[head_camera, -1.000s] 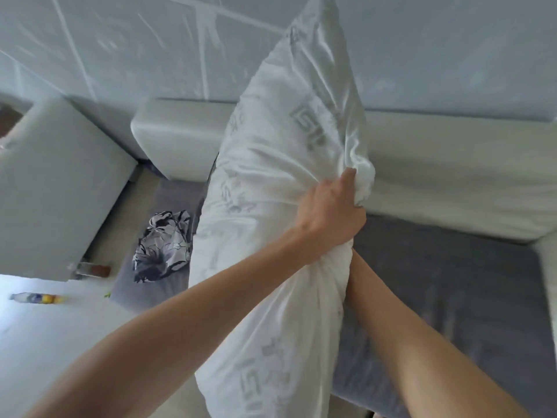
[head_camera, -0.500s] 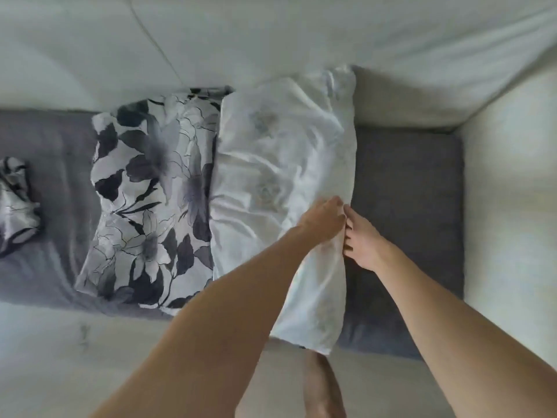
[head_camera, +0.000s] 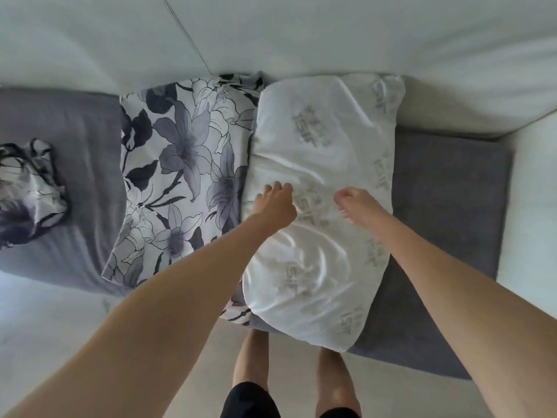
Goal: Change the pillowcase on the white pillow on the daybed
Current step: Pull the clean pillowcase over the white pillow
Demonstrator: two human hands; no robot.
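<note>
Lying flat: one white pillow point(head_camera: 319, 206) on the grey daybed point(head_camera: 446, 206) — one floral pillowcase point(head_camera: 184, 182) alongside
Crumpled cloth point(head_camera: 27, 191): one, far left
Left hand point(head_camera: 275, 203): curled, on pillow — grip unclear
Right hand point(head_camera: 360, 206): loosely curled, holding nothing

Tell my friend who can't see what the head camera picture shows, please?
A white pillow lies flat on a grey daybed, with a person's left hand and right hand over its middle. A flowered pillow lies beside it on the left, and a crumpled flowered cloth sits further left.
</note>
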